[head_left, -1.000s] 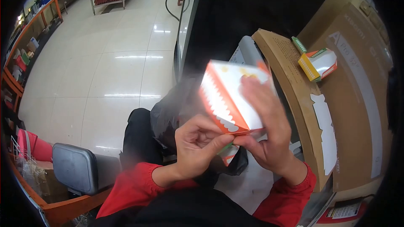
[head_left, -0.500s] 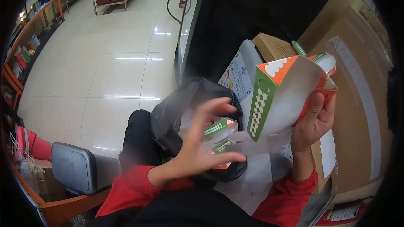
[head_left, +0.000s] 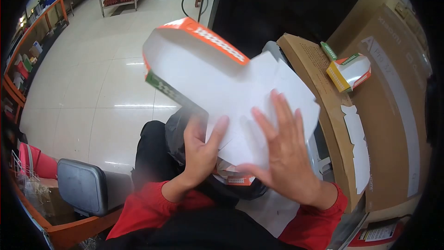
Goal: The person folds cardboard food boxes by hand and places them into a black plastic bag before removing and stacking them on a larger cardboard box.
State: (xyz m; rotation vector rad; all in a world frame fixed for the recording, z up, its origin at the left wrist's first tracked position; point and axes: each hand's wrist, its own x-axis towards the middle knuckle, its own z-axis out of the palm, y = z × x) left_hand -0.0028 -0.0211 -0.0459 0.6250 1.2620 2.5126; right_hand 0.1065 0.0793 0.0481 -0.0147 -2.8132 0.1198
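Note:
A partly folded paper food carton (head_left: 226,88) is held up in front of me, its white inside facing me. Its raised walls are orange and green with a white pattern, while the near right part is spread flat. My left hand (head_left: 202,146) grips the carton's near left edge, thumb on the white face and fingers partly behind it. My right hand (head_left: 289,150) lies with spread fingers on the flat white part. Below the carton, a black plastic bag (head_left: 175,136) is partly hidden; an orange-patterned carton (head_left: 240,180) shows at its opening.
On my right, a long cardboard box (head_left: 307,71) bears a small yellow-and-orange carton (head_left: 340,76) and a white paper piece (head_left: 355,150). A large cardboard box (head_left: 388,106) stands behind it. At left are a grey-lidded bin (head_left: 81,185) and a pink bucket (head_left: 39,159).
The carton has swung left from my right hand's side and turned its white inside toward me. My left hand has closed on its edge; my right hand has let go and spread over it.

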